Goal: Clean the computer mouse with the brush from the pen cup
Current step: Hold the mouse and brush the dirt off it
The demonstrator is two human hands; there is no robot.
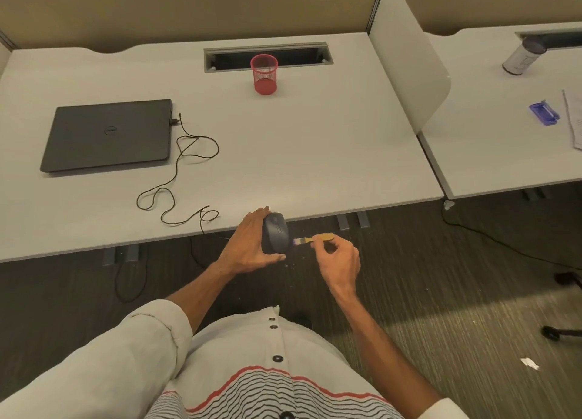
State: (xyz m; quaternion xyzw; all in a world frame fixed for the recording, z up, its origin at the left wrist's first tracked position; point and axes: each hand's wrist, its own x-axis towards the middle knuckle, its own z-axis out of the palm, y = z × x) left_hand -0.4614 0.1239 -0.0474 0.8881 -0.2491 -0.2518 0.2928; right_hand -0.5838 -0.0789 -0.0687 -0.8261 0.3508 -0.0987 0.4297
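The desk (pixel 283 154) ends at its near edge just behind the hands, so the work takes place off the surface, above open carpet (pixel 441 277) between the desk edge and the person's body. To the right, a white divider panel (pixel 409 56) stands along the desk's side, and a second desk (pixel 504 154) lies beyond it. The middle and right of the near desk surface are bare; the red mesh pen cup (pixel 264 75) stands upright far back, just in front of the cable slot (pixel 267 56). A closed laptop (pixel 108 135) lies at the left, with a thin cable (pixel 179 173) looping from it toward the near edge. The left hand (pixel 252 245) grips the computer mouse (pixel 276 233) from the left side, fingers wrapped over its far end and thumb under its near end. The mouse is dark blue-grey, top face and scroll wheel turned toward the viewer. The right hand (pixel 338 262) pinches the brush (pixel 313 238) by its pale wooden handle; the bristle tip touches the mouse's right edge.
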